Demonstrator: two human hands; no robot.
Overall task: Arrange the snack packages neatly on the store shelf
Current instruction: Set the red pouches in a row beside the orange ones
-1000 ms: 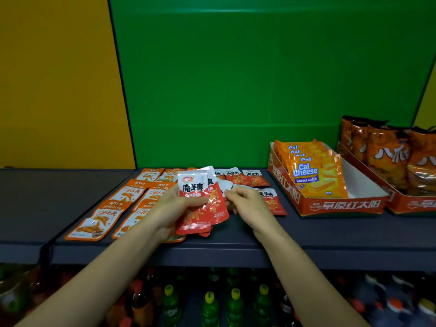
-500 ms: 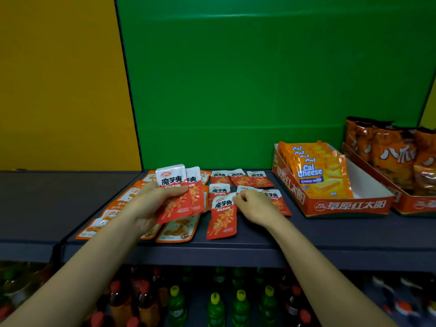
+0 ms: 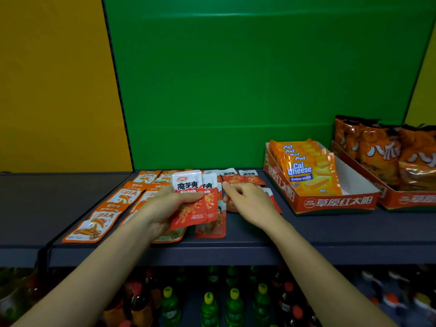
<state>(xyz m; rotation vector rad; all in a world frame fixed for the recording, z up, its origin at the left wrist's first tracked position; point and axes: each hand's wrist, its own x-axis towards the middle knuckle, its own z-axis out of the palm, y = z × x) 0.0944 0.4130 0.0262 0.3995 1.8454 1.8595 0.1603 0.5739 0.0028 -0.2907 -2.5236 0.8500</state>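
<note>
Evidently the left hand (image 3: 162, 208) grips a fan of red packets (image 3: 188, 201), upright above the shelf (image 3: 330, 230). Loose packets (image 3: 275, 201) lie lengthwise front-to-back directly under the nearer right hand (image 3: 247, 201), fingers curled; whether it pinches any, I cannot tell.

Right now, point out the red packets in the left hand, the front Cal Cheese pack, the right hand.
red packets (image 3: 192, 210), head view, front packet's red face
front Cal Cheese pack (image 3: 306, 175), head view, printed face
right hand (image 3: 250, 201), head view, back of hand

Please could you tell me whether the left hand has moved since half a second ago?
Yes: left hand, gripping red packets, moved right toward Cal Cheese box.
</note>
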